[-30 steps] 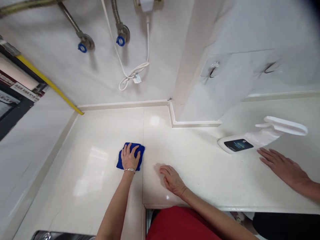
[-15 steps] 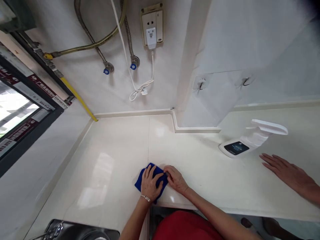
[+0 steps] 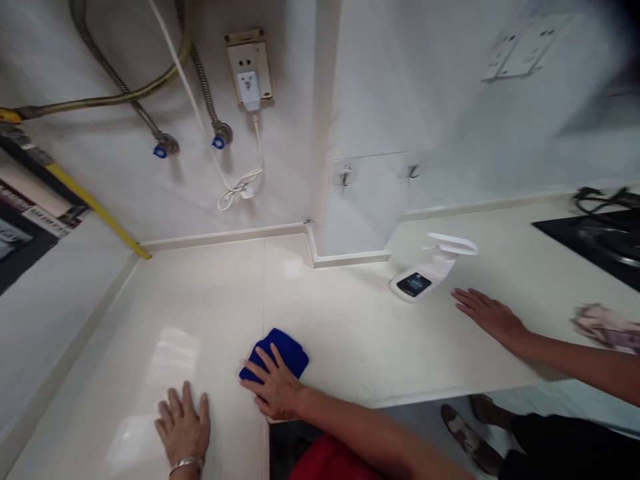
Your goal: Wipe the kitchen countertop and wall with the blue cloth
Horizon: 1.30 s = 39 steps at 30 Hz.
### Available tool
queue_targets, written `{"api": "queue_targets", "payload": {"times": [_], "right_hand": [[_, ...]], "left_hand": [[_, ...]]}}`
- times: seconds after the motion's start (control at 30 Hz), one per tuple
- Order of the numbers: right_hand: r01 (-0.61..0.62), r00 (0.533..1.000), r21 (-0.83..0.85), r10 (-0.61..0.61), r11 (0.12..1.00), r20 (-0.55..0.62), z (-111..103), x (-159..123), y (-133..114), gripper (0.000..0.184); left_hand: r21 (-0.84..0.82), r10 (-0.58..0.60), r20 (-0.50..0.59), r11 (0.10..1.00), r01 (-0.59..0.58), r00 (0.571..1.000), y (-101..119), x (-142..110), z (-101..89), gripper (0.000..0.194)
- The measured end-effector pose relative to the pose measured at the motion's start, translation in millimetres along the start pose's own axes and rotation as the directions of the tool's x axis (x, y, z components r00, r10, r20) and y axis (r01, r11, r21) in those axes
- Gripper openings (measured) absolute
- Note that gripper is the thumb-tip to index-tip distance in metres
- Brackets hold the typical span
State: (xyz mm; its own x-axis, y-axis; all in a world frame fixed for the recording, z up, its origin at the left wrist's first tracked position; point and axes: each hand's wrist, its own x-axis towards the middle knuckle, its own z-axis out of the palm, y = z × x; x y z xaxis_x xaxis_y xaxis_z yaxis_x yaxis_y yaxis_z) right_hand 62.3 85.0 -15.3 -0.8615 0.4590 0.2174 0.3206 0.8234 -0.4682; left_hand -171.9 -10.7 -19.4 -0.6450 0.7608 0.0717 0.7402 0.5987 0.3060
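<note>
My right hand (image 3: pixel 274 387) lies on a folded blue cloth (image 3: pixel 283 352) near the front edge of the cream countertop (image 3: pixel 350 327), fingers spread over the cloth's near side. Left of it, my left hand (image 3: pixel 184 427) rests flat on the bare counter with its fingers apart and a bracelet at the wrist. It holds nothing.
A white spray bottle (image 3: pixel 430 267) lies on its side further right. Another person's hand (image 3: pixel 487 313) rests flat beside it. A black hob (image 3: pixel 595 243) sits at the far right. Hoses, valves and a socket (image 3: pixel 249 67) are on the back wall.
The cloth passed from my left hand to my right. My left hand moved off to the left and now lies flat on the counter. The view swung right, bringing the hob into sight.
</note>
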Motion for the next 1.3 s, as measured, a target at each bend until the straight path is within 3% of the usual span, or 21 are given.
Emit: {"api": "queue_targets", "payload": {"times": [0.1,0.23,0.37,0.6,0.73,0.83,0.93,1.0,1.1,1.3], "right_hand": [[-0.045,0.999,-0.013,0.044,0.999,-0.011,-10,-19,19,0.055],[-0.274,0.957,-0.068,0.264,0.959,-0.121,-32,-70,52,0.057],[-0.455,0.878,-0.181,0.405,0.872,-0.255,-56,-135,74,0.061],[-0.648,0.753,-0.331,0.51,0.686,-0.415,-93,-267,103,0.06],[-0.764,0.609,-0.196,0.589,0.614,-0.531,-114,-311,123,0.061],[-0.82,0.509,-0.131,0.603,0.558,-0.614,-115,-304,127,0.039],[-0.84,0.489,-0.164,0.591,0.517,-0.642,-96,-269,113,0.031],[-0.815,0.535,-0.188,0.588,0.547,-0.607,-78,-236,97,0.027],[-0.727,0.653,-0.205,0.569,0.655,-0.499,-51,-178,72,0.023],[-0.595,0.768,-0.154,0.502,0.789,-0.398,-14,-66,39,0.024]], "left_hand": [[0.053,-0.023,0.067,0.998,0.019,0.997,2,0,-3.8,0.078],[0.075,-0.015,0.078,0.997,0.009,0.997,11,-1,-5.3,0.085],[0.093,0.0,0.061,0.996,-0.006,0.998,12,-1,-4.1,0.086],[0.083,0.009,0.049,0.996,-0.014,0.999,8,-3,-0.7,0.083],[0.078,-0.009,0.061,0.997,0.004,0.998,7,-5,1.2,0.08],[0.064,-0.012,0.048,0.998,0.009,0.999,8,-7,2.1,0.077],[0.043,0.004,0.013,0.999,-0.004,1.0,10,-9,1.7,0.077],[0.035,0.003,0.004,0.999,-0.004,1.0,12,-11,0.3,0.077],[0.034,-0.007,0.015,0.999,0.007,1.0,15,-11,-1.9,0.077],[0.063,-0.006,0.044,0.998,0.003,0.999,10,-7,-1.5,0.078]]}}
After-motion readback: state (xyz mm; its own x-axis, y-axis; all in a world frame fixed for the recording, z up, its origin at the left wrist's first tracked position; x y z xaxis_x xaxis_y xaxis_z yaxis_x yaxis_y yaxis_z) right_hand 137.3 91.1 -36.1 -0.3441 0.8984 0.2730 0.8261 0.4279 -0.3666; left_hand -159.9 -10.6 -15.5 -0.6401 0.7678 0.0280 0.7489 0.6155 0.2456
